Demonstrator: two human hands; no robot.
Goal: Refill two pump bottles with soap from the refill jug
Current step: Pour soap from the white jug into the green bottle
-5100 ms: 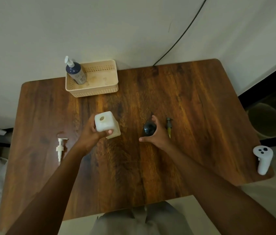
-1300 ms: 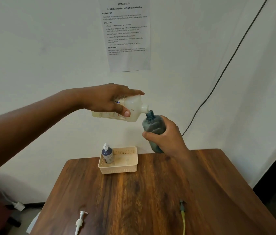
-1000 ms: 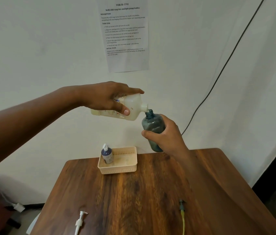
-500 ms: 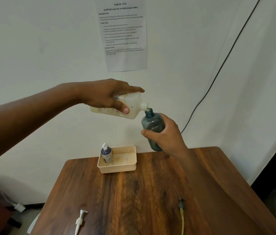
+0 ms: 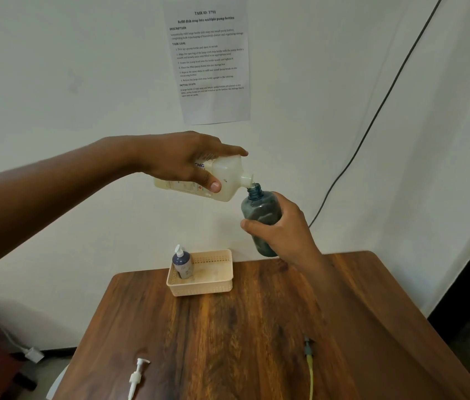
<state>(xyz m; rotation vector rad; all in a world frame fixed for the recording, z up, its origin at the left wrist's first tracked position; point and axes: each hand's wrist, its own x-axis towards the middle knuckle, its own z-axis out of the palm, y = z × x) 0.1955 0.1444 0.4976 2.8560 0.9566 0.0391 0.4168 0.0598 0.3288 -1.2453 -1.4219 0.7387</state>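
Note:
My left hand (image 5: 183, 160) grips the white refill jug (image 5: 228, 180), tipped on its side high above the table, its spout at the open neck of a dark blue bottle (image 5: 259, 209). My right hand (image 5: 283, 230) holds that bottle nearly upright by its lower body. A second blue bottle (image 5: 181, 262) with a white pump fitted stands in the left end of a cream basket (image 5: 216, 284). A loose white pump head (image 5: 137, 376) lies at the table's near left. A dark pump head with a yellow tube (image 5: 309, 362) lies at the near right.
The wooden table (image 5: 242, 336) stands against a white wall with a printed task sheet (image 5: 209, 56) taped on it. A black cable (image 5: 372, 119) runs diagonally down the wall on the right. A white plug and cord (image 5: 33, 355) lie on the floor at the left.
Five seconds ago both hands held the jug and bottle low at the table; they are now raised with the jug tipped into the bottle. Over the last second, the pose holds almost still.

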